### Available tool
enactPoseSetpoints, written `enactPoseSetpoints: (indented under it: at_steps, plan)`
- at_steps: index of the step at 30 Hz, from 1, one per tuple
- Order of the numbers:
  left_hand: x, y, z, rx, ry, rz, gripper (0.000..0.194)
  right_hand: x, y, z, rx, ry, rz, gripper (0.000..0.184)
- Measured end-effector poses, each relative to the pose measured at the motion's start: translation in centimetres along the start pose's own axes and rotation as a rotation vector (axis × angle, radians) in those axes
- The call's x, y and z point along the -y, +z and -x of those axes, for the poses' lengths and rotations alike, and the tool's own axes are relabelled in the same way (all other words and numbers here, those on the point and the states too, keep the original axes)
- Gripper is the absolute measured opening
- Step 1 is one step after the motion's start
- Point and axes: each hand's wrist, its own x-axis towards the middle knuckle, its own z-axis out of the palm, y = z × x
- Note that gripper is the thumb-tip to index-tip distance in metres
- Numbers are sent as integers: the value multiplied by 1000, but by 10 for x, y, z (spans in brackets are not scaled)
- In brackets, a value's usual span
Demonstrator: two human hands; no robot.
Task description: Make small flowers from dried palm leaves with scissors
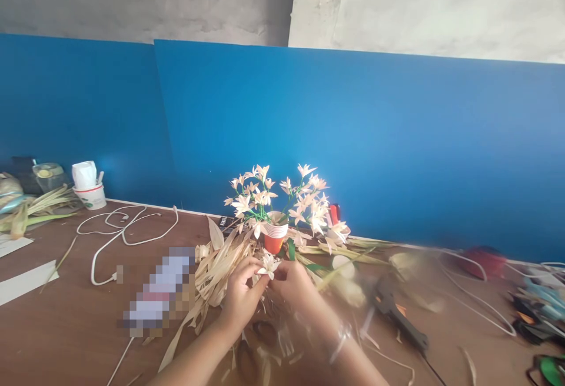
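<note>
Between my two hands is a pale husk flower (268,265) with pointed petals. My left hand (245,286) pinches it from the left, thumb and fingers closed. From the other side my right hand (293,283) has its fingers closed at the flower's edge; its fingertips are partly hidden. Just behind stands an orange and white paper cup (274,239) holding green-stemmed husk flowers (304,203) that spread to both sides. Dried corn husks (220,271) are heaped to the left of my hands. Below my wrists, scissors (247,356) lie among scraps, blurred.
A black glue gun (401,318) lies to the right, its cord running toward the front. White cables (117,233) loop on the left of the brown table (66,327). A white tub (92,196) stands at the back left, against a blue partition (353,139). A pixelated patch covers something left of the husks.
</note>
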Motion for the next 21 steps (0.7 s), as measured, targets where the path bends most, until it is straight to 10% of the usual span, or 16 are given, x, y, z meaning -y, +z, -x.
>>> enactPoseSetpoints:
  at_steps: [21]
  plan:
    - [-2,-1,3,-48,155,-38,15,23,-41,15,91,187,-483,17]
